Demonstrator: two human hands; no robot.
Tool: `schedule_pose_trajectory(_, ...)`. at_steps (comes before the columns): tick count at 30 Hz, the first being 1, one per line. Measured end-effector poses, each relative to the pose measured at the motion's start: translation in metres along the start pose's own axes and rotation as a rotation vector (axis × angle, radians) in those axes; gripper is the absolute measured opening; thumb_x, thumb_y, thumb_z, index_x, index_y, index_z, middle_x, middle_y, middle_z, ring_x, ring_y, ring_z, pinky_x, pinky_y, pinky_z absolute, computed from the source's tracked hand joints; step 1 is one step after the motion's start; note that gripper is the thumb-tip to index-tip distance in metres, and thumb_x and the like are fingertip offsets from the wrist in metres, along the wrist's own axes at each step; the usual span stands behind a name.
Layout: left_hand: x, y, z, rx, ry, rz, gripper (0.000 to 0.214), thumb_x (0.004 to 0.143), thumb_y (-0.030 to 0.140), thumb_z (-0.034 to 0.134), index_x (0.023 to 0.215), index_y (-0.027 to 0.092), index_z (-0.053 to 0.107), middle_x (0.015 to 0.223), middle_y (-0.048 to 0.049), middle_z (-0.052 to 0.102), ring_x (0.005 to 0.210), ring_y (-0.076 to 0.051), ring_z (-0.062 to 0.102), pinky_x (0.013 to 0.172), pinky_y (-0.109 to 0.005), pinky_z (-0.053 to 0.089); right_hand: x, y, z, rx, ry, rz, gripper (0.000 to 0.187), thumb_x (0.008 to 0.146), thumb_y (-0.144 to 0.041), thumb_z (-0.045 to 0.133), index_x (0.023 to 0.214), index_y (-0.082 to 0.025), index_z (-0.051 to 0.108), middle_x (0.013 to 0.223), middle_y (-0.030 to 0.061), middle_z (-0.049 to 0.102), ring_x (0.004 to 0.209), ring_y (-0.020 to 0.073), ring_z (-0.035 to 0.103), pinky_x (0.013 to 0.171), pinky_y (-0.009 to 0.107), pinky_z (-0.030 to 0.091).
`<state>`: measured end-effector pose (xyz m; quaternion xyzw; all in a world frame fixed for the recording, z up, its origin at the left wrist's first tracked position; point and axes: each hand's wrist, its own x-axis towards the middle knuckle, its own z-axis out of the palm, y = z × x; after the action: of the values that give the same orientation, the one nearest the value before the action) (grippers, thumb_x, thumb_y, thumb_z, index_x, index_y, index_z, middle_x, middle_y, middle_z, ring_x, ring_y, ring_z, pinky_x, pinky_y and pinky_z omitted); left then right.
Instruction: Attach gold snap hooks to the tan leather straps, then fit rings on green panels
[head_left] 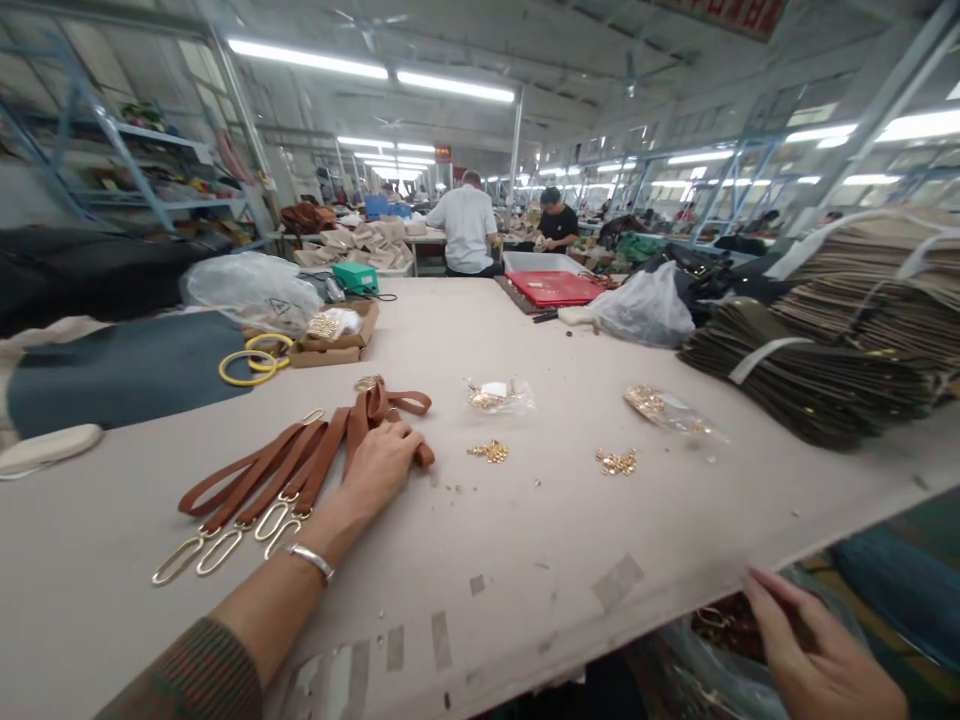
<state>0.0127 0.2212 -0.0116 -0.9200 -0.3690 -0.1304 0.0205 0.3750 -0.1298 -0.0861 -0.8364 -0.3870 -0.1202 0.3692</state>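
Note:
Several brown leather straps (321, 465) lie side by side on the table at the left, with gold oval rings (220, 552) at their near ends. My left hand (382, 462) rests over the rightmost strap, its fingers curled round the folded end; the fingertips are partly hidden. At the lower right, my right hand (817, 640) is beside the table's front edge, fingers stretched and slightly apart, with nothing seen in it. Below it hangs a clear plastic bag (694, 665) with dark brown pieces inside. Two small piles of gold hardware (491, 452) lie right of the straps.
Clear bags of gold hardware (499, 397) lie behind the piles. A cardboard box (337, 345) and yellow rings (247, 368) are at the left. Tied stacks of dark pieces (810, 375) stand on the right. A red tray (555, 288) lies farther back, with two people beyond.

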Motion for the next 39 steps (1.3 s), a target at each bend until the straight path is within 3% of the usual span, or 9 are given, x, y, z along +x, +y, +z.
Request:
schedule_pose_trajectory(3,-0.017,0.012,0.0,0.009,-0.028,0.046,0.029,0.09,0.012,0.045,0.105,0.021,0.068,0.106,-0.0101,0.067,0.099,-0.027,0.058,0.094,-0.045,0.042,0.017,-0.068,0.024,0.077,-0.141,-0.402,0.021,0.089,-0.036,0.053,0.1,-0.024,0.066,0.097,0.0066,0.072,0.087,0.0241,0.068,0.077,0.036,0.054)
schedule_pose_trajectory(7,-0.062,0.038,-0.011,-0.071,-0.063,0.115,0.031,0.092,0.011,0.044,0.111,0.022,0.065,0.112,-0.0081,0.065,0.103,-0.023,0.058,0.093,-0.039,0.045,0.045,-0.131,0.071,0.116,-0.297,-0.705,0.023,0.094,-0.025,0.047,0.107,-0.022,0.066,0.098,0.0064,0.07,0.091,0.0209,0.064,0.082,0.035,0.052)
schedule_pose_trajectory(11,-0.107,0.053,-0.03,-0.347,-0.132,0.116,0.034,0.089,0.007,0.042,0.11,0.022,0.065,0.113,-0.0076,0.065,0.103,-0.02,0.06,0.089,-0.033,0.049,0.065,-0.157,0.106,0.046,-0.4,-0.889,0.026,0.096,-0.025,0.044,0.104,-0.022,0.068,0.092,0.0072,0.069,0.085,0.0223,0.062,0.075,0.037,0.051)
schedule_pose_trajectory(14,-0.121,0.053,-0.045,-0.536,-0.152,-0.085,0.04,0.088,0.005,0.036,0.108,0.024,0.064,0.105,-0.0038,0.068,0.096,-0.016,0.063,0.085,-0.028,0.05,0.072,-0.162,0.118,0.019,-0.443,-0.923,0.028,0.097,-0.029,0.042,0.096,-0.022,0.07,0.085,0.0067,0.068,0.079,0.0219,0.061,0.072,0.036,0.049)
schedule_pose_trajectory(17,-0.111,0.054,-0.051,-0.505,-0.094,-0.335,0.022,0.089,0.024,0.049,0.107,0.021,0.06,0.098,-0.0055,0.067,0.088,-0.02,0.064,0.08,-0.034,0.05,0.075,-0.163,0.122,0.014,-0.466,-0.85,0.029,0.096,-0.033,0.044,0.09,-0.023,0.07,0.082,0.0059,0.067,0.077,0.0211,0.061,0.072,0.035,0.048)
schedule_pose_trajectory(20,-0.084,0.058,-0.043,-0.348,-0.131,-0.426,0.04,0.077,0.041,0.066,0.108,0.018,0.058,0.103,-0.0109,0.067,0.094,-0.029,0.063,0.082,-0.041,0.049,0.077,-0.166,0.125,0.042,-0.48,-0.755,0.026,0.093,-0.032,0.046,0.087,-0.022,0.069,0.081,0.0048,0.067,0.075,0.0203,0.062,0.071,0.034,0.047)
schedule_pose_trajectory(26,-0.049,0.062,-0.03,-0.309,-0.168,-0.464,0.015,0.076,0.018,0.059,0.09,0.015,0.063,0.089,-0.0147,0.07,0.088,-0.031,0.066,0.078,-0.04,0.048,0.072,-0.175,0.113,0.196,-0.471,-0.511,0.024,0.089,-0.036,0.048,0.079,-0.021,0.064,0.075,0.0032,0.068,0.067,0.0191,0.063,0.063,0.031,0.047)
schedule_pose_trajectory(34,-0.084,0.074,-0.05,-0.595,-0.144,-0.462,0.03,0.089,0.021,0.039,0.094,0.017,0.068,0.078,-0.0057,0.07,0.073,-0.019,0.065,0.064,-0.028,0.046,0.008,-0.206,0.073,0.735,-0.725,0.052,0.037,0.076,-0.054,0.065,0.071,-0.018,0.069,0.055,0.001,0.064,0.052,0.0166,0.06,0.052,0.026,0.049)
schedule_pose_trajectory(39,-0.114,0.108,-0.045,-1.233,-0.155,-0.553,0.03,0.083,0.024,0.05,0.106,0.015,0.067,0.069,0.0005,0.067,0.059,-0.012,0.057,0.056,-0.022,0.042,-0.033,-0.226,0.067,1.061,-0.861,0.242,0.034,0.073,-0.048,0.073,0.084,-0.016,0.071,0.065,0.004,0.071,0.06,0.0175,0.066,0.062,0.029,0.054)
